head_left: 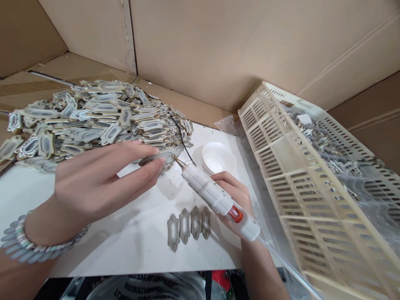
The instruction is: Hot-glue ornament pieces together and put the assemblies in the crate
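Left hand (103, 179), fingers closed narrowly on a flat grey-and-gold oval plaque (159, 157) at the near edge of a large heap of matching ornate plaques (93, 114). Right hand (234, 196) grips a white glue gun with orange trigger (215, 193), its brass nozzle touching the held plaque, above a row of four grey plaques (188, 225) on the white tabletop (131, 246). A small white bowl (218, 157) and a tilted cream plastic slatted crate (312, 187) lie further right.

Left hand (103, 183) covers most of the piece (158, 157) it pinches — only one end shows at the fingertips. Right hand (236, 200) sits largely behind the glue gun (215, 193); grip on the trigger can't be made out. Glue stick (287, 266) runs off the bottom edge. Pile of frames (90, 116) cut at the left edge. Basket (312, 175) cut at right and bottom — contents behind the slats too small and blurred to identify. Printed text on the shirt (150, 287) unreadable.
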{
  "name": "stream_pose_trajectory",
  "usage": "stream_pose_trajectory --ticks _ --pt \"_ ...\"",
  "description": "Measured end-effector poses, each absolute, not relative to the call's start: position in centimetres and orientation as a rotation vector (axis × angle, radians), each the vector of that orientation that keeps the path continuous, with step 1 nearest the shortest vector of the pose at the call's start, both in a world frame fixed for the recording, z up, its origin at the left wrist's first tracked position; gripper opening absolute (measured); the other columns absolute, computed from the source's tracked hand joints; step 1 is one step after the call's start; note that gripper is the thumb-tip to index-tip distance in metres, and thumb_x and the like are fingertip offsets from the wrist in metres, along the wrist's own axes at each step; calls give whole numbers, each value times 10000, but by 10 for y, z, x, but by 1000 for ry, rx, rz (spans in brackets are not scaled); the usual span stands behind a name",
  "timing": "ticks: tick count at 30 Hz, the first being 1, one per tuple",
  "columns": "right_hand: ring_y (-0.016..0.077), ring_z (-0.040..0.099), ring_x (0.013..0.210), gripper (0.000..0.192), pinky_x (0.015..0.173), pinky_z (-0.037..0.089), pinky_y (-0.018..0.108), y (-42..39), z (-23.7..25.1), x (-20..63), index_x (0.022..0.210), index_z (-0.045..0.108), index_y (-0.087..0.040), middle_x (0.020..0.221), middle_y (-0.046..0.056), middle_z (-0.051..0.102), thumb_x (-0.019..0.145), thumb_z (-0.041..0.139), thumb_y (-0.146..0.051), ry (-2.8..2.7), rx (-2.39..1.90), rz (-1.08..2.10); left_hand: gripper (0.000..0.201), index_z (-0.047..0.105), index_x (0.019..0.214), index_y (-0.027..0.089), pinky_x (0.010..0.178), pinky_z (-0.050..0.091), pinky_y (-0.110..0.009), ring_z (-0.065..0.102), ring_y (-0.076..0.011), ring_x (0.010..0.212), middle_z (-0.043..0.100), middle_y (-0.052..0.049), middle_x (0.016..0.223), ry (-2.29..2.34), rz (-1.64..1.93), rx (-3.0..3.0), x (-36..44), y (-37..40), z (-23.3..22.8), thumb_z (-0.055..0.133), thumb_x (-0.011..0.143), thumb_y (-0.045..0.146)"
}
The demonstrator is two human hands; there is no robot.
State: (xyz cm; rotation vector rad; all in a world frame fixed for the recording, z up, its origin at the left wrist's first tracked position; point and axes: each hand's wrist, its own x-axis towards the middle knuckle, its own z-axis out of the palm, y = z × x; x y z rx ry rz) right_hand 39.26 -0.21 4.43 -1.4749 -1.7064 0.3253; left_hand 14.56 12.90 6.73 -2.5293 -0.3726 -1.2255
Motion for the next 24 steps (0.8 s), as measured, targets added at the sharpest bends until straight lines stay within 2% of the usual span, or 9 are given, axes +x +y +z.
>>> stream_pose_trajectory --ticks 5,10,14,17,19,24 --pt "141 591 628 148 565 485 257 -2 47 392 715 654 -208 820 37 635 823 563 -167 -1699 -1472 334 139 652 1062 257 751 602 -312 710 -205 983 740 -51 1062 -578 -1050 -2669 144 120 77 595 950 196" --pt "133 575 629 191 601 482 265 -5 47 394 667 611 -206 841 33 633 844 563 -152 -1689 -1504 373 100 672 1001 250 704 591 -303 727 -201 876 754 -48 1029 -538 -1073 -2636 142 122 77 648 917 202" --pt "142 591 674 198 646 487 272 -5 48 394 661 574 -213 849 28 639 843 590 -135 -1611 -1564 366 124 669 1048 288 728 586 -305 722 -177 886 748 -8 1062 -567 -1050 -2673 141 126 73 593 956 252" --pt "166 607 716 160 664 494 291 -3 48 392 681 571 -223 842 30 645 816 649 -188 -1438 -1580 398 142 678 1037 296 716 570 -259 714 -130 863 747 28 1051 -550 -1253 -2772 148 126 70 559 971 254" --pt "182 609 721 152 658 505 305 -3 47 389 706 587 -229 820 30 641 801 694 -282 -1274 -1579 516 115 684 1008 279 708 563 -215 705 -103 832 748 40 1000 -562 -1458 -2818 156 123 67 626 929 218" --pt "168 595 601 285 611 536 300 -7 42 376 939 696 -240 648 -23 590 805 725 -490 -1120 -1534 814 236 675 1048 255 754 582 -200 692 -112 783 738 29 930 -758 -1769 -3093 176 108 54 752 826 243"
